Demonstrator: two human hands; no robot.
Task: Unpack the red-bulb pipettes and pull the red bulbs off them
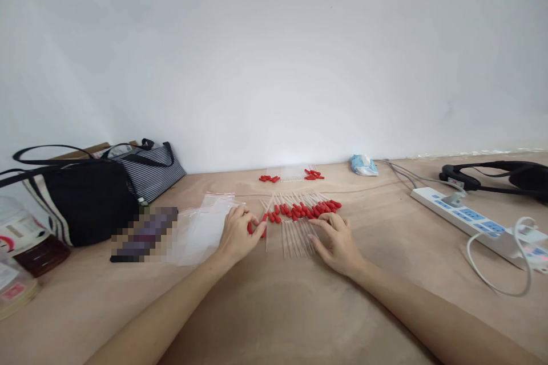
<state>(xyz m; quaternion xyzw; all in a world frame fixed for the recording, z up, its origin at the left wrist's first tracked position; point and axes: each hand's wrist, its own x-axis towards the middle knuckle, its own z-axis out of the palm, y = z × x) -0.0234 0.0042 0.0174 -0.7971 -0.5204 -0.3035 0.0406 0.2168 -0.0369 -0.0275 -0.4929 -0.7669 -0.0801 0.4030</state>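
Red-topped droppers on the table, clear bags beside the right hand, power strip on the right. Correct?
No: the head view shows the clear bags beside the left hand, not the right hand. The red-topped droppers on the table and power strip on the right stand.

brown tabletop (265,308) with red-bulbed droppers (295,213), clear bags (205,234), black bag (92,202), white power strip (464,217)

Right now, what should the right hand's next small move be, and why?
I'd probably ease the right hand slightly leftward and pinch the nearest of the clear tubes: its thumb and forefinger look parted, right by the row's right end, and those tubes lie nearer the person than the red bulbs.
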